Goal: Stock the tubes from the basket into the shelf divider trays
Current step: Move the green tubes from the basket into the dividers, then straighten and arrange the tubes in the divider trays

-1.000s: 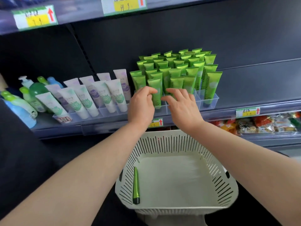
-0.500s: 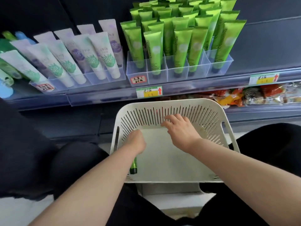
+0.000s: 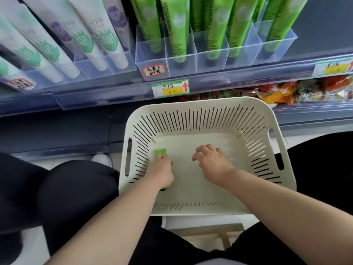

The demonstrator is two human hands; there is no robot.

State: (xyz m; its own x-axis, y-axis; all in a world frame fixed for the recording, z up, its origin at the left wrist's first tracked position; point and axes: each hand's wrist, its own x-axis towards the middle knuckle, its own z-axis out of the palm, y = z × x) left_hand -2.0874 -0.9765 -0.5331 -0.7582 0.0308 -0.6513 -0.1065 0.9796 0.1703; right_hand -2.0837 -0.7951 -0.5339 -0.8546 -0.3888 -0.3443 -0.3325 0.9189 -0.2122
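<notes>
A white slotted basket [image 3: 208,111] stands below the shelf. My left hand [image 3: 161,172] is at its left inner wall and grips a green tube [image 3: 160,153]; only the tube's flat end shows beyond my fingers. My right hand [image 3: 213,161] hovers over the basket floor with loosely curled fingers and holds nothing. Above, clear divider trays [image 3: 181,60] hold upright green tubes [image 3: 177,25].
White tubes with green and purple prints [image 3: 103,39] fill the trays to the left. Price labels [image 3: 170,87] run along the shelf edge. Snack packets [image 3: 298,90] lie on the lower shelf at right. My dark-trousered knees flank the basket.
Both hands came down from the shelf trays into the basket. My left hand has closed on the green tube that lay by the left wall. The view has tilted down and closer.
</notes>
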